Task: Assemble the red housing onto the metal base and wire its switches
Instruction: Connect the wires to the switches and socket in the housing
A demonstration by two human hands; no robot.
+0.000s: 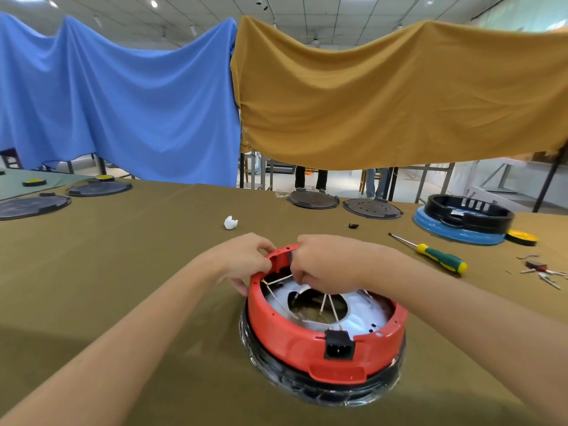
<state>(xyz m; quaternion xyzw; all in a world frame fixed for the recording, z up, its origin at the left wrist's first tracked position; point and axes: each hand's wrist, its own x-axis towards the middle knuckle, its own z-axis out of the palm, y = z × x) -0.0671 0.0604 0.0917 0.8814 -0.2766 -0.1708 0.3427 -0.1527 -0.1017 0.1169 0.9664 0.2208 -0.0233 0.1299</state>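
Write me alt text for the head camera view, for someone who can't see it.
Both hands, left hand and right hand, work at the far rim of a red housing on an olive-covered table, fingers curled there. A black power socket faces the viewer; a green-handled screwdriver lies to the right.

The housing (307, 339) is red, with a black socket (338, 348) in its near wall and a black ring (322, 385) below. It sits on an olive-brown cloth (123, 272). Right of the housing lies a screwdriver (442, 259) with a green-and-yellow handle; beyond that, a black part on a blue base (458, 233). Behind hang blue (123, 103) and mustard (399, 96) drapes.
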